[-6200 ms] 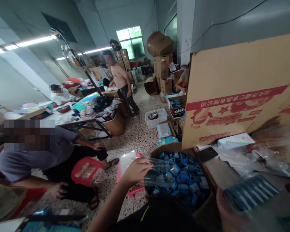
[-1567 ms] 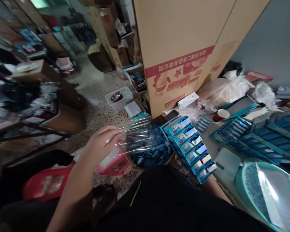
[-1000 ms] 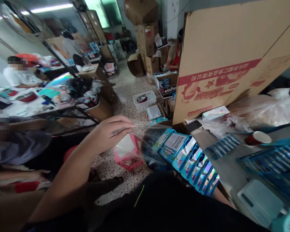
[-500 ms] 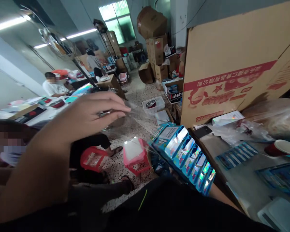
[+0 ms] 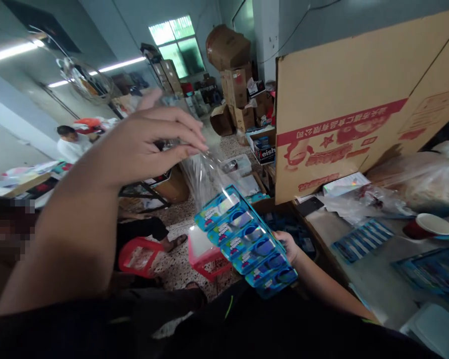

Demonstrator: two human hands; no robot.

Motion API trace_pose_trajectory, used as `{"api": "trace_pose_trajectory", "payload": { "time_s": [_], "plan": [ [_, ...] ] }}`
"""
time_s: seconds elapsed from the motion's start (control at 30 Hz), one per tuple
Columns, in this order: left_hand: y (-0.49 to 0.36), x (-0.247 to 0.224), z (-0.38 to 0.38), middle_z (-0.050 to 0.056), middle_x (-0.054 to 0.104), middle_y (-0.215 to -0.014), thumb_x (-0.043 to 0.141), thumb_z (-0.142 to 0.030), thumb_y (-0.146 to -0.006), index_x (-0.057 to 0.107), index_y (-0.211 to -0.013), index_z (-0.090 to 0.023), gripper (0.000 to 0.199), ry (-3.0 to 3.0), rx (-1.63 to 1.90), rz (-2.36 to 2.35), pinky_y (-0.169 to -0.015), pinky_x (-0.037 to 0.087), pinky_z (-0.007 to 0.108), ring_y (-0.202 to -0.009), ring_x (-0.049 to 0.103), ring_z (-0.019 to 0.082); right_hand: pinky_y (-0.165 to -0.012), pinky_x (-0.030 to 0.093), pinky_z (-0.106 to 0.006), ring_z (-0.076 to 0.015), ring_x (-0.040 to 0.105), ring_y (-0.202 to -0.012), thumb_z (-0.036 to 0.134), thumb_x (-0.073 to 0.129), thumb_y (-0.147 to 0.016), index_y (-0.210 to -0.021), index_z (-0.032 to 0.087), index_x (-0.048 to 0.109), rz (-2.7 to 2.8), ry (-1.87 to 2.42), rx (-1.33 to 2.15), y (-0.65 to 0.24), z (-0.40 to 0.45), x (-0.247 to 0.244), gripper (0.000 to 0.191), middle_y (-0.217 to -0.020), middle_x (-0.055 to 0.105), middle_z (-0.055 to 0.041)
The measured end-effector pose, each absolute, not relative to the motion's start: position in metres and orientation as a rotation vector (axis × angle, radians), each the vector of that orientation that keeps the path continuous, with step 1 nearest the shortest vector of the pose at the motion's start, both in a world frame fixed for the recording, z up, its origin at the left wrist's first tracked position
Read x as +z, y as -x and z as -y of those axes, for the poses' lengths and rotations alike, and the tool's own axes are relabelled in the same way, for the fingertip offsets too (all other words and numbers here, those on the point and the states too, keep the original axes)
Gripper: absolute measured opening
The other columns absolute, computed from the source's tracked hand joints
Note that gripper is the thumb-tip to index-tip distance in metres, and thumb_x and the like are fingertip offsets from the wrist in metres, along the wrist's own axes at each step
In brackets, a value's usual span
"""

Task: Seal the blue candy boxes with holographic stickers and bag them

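My left hand [image 5: 164, 137] is raised left of centre, thumb and fingers pinched on a clear plastic film [image 5: 204, 174]. The film hangs from my fingertips down to the top end of a blue pack [image 5: 247, 244], which has a row of several rounded compartments with shiny strips. My right hand [image 5: 287, 247] grips the pack by its right edge, and most of its fingers are hidden behind it. Below and behind the pack, an open carton [image 5: 267, 205] holds more blue packs.
A table [image 5: 362, 279] on the right bears blue packs [image 5: 362, 240], a red-and-white cup [image 5: 428, 226], a phone [image 5: 310, 206] and plastic bags. Behind it stands a large cardboard sheet [image 5: 344, 94]. Red stools [image 5: 140, 257] are on the floor; people sit at the left.
The blue pack has turned and shifted left, and my right hand now shows at its edge. My left hand has risen slightly, with the film stretched more visibly below it.
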State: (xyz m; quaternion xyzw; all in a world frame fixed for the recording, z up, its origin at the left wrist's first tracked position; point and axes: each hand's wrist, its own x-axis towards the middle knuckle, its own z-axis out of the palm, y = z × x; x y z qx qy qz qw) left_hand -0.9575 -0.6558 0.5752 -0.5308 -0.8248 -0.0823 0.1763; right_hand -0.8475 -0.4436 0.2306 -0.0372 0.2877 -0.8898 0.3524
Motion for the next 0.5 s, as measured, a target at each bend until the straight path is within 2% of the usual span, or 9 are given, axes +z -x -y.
{"api": "trace_pose_trajectory", "payload": {
  "time_s": [0.1,0.17,0.23,0.37,0.43,0.5],
  "plan": [
    [0.958,0.571,0.655,0.0,0.07,-0.105,0.05,-0.048,-0.1,0.074,-0.088,-0.01,0.047,1.43,-0.24,2.238,-0.115,0.025,0.068,-0.123,0.063,0.019,-0.079,0.061,-0.041,-0.0278,0.074,-0.08,0.044,0.086,-0.053,-0.101,0.013,0.067,-0.702,0.147,-2.36,0.854,0.448,0.232,0.06,-0.083,0.074,-0.0089],
    [0.956,0.568,0.658,-0.001,0.071,-0.105,0.054,-0.045,-0.1,0.075,-0.087,-0.013,0.041,1.394,-0.248,2.139,-0.119,0.024,0.065,-0.125,0.062,0.019,-0.08,0.062,-0.043,-0.0287,0.074,-0.081,0.034,0.082,-0.05,-0.104,0.014,0.064,-0.681,0.209,-2.393,0.857,0.454,0.236,0.06,-0.084,0.074,-0.0095],
    [0.952,0.564,0.662,-0.002,0.073,-0.107,0.056,-0.043,-0.101,0.075,-0.085,-0.017,0.036,1.347,-0.251,2.062,-0.121,0.026,0.062,-0.126,0.062,0.019,-0.084,0.061,-0.05,-0.0332,0.075,-0.088,0.028,0.074,-0.049,-0.106,0.015,0.062,-0.674,0.27,-2.383,0.858,0.46,0.243,0.06,-0.085,0.074,-0.011],
    [0.949,0.556,0.675,-0.004,0.072,-0.112,0.056,-0.047,-0.101,0.075,-0.084,-0.022,0.037,1.253,-0.255,1.989,-0.121,0.034,0.059,-0.128,0.061,0.019,-0.088,0.059,-0.06,-0.0393,0.072,-0.099,0.028,0.062,-0.047,-0.105,0.014,0.061,-0.693,0.313,-2.336,0.858,0.464,0.253,0.059,-0.092,0.074,-0.0153],
    [0.95,0.552,0.682,-0.005,0.071,-0.117,0.055,-0.051,-0.101,0.075,-0.086,-0.022,0.038,1.218,-0.268,1.974,-0.119,0.038,0.057,-0.131,0.059,0.02,-0.089,0.058,-0.061,-0.0402,0.071,-0.103,0.031,0.064,-0.049,-0.101,0.015,0.061,-0.728,0.326,-2.318,0.859,0.46,0.255,0.055,-0.095,0.074,-0.0166],
    [0.951,0.549,0.687,-0.004,0.07,-0.12,0.053,-0.055,-0.101,0.075,-0.086,-0.022,0.042,1.196,-0.275,1.979,-0.12,0.038,0.056,-0.134,0.056,0.019,-0.09,0.057,-0.06,-0.0398,0.07,-0.107,0.04,0.068,-0.054,-0.098,0.016,0.062,-0.779,0.314,-2.298,0.861,0.453,0.254,0.05,-0.098,0.074,-0.0166]
  ]
}}
